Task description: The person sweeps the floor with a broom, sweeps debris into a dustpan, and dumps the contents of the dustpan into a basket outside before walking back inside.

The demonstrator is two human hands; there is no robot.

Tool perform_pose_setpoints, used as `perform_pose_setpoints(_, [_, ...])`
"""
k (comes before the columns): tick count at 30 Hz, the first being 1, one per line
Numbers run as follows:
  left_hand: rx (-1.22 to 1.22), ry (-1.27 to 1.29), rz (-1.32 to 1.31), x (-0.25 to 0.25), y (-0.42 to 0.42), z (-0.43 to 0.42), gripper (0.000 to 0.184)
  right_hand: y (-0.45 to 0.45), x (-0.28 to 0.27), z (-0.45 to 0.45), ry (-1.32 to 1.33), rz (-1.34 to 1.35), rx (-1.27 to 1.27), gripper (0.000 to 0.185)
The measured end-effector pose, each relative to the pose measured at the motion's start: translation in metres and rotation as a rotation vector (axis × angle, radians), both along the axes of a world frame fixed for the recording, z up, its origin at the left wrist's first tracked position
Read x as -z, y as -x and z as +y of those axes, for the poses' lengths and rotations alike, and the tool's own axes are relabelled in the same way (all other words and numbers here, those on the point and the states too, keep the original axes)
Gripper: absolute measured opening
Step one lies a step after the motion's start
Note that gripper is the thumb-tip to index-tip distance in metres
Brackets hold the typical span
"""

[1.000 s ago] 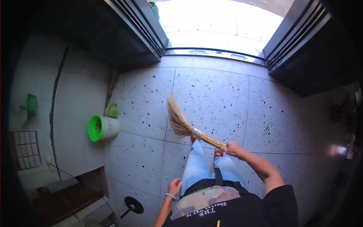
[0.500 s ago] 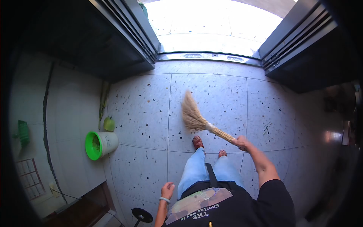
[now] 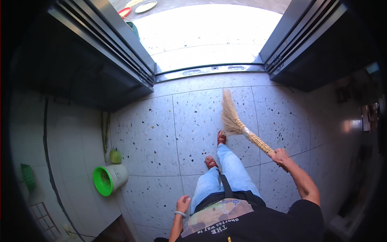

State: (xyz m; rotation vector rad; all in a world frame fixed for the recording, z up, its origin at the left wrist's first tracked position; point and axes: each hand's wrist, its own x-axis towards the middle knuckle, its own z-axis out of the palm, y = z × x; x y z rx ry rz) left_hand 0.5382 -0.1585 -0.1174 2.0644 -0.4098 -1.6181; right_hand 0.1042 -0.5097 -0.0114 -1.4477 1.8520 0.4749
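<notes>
The person's right hand (image 3: 280,157) has its fingers closed around a broom (image 3: 245,131), which slants over a speckled floor (image 3: 141,133), its bristles (image 3: 229,115) near the front foot (image 3: 221,137) and pointing toward a doorway (image 3: 213,69). The left hand (image 3: 183,204) hangs beside the left thigh (image 3: 206,185), fingers loosely curled; a bucket (image 3: 117,176) sits by the left wall (image 3: 74,169).

you wear a black short-sleeved shirt (image 3: 278,222) with a pale patterned print (image 3: 201,214) and white lettering (image 3: 219,226), light blue jeans (image 3: 238,171), a dark hanging strap (image 3: 226,184), reddish-brown footwear (image 3: 210,162) and a pale band (image 3: 180,214) on your left wrist.
</notes>
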Motion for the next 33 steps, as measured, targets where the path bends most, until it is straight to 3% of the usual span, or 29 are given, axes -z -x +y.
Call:
perform_pose_setpoints(3, [-0.001, -0.001, -0.013, 0.005, -0.006, -0.015, 0.029, -0.055, 0.024, -0.025, 0.072, -0.152, -0.187, 0.043])
perform_pose_setpoints(8, [-0.089, -0.029, -0.056, -0.013, -0.007, -0.055, 0.029, -0.2, 0.107, -0.108, -0.077, -0.339, -0.415, 0.048])
perform_pose_setpoints(9, [-0.13, -0.053, -0.038, -0.017, -0.006, -0.063, 0.029, -0.221, 0.182, -0.113, 0.037, -0.379, -0.414, 0.05])
perform_pose_setpoints(10, [-0.17, -0.078, -0.019, -0.023, -0.004, -0.071, 0.029, -0.252, 0.175, -0.13, 0.086, -0.288, -0.48, 0.048])
perform_pose_setpoints(12, [-0.195, -0.105, 0.0, -0.033, -0.001, -0.096, 0.03, -0.296, 0.13, -0.183, -0.24, -0.383, -0.408, 0.05])
perform_pose_setpoints(14, [-0.158, -0.119, 0.007, -0.043, 0.001, -0.118, 0.029, -0.301, 0.141, -0.227, -0.398, -0.362, -0.268, 0.048])
perform_pose_setpoints(15, [-0.138, -0.131, 0.008, -0.046, 0.0, -0.144, 0.029, -0.291, 0.152, -0.25, -0.481, -0.351, -0.174, 0.048])
perform_pose_setpoints(17, [-0.135, -0.129, 0.004, -0.047, 0.0, -0.177, 0.028, -0.24, 0.21, -0.269, -0.16, -0.321, -0.272, 0.056])
perform_pose_setpoints(20, [-0.048, -0.108, 0.019, -0.049, -0.008, -0.232, 0.028, -0.138, 0.142, -0.302, -0.359, -0.281, 0.059, 0.06])
perform_pose_setpoints(22, [0.028, -0.082, 0.01, -0.05, -0.015, -0.27, 0.029, -0.05, 0.176, -0.303, -0.229, -0.161, -0.008, 0.062])
perform_pose_setpoints(26, [0.203, -0.049, -0.009, -0.045, -0.032, -0.33, 0.029, 0.075, 0.112, -0.284, -0.323, -0.286, 0.558, 0.043])
perform_pose_setpoints(33, [0.356, 0.026, -0.029, -0.047, -0.039, -0.395, 0.029, 0.142, 0.079, -0.215, -0.171, -0.323, 1.061, 0.039])
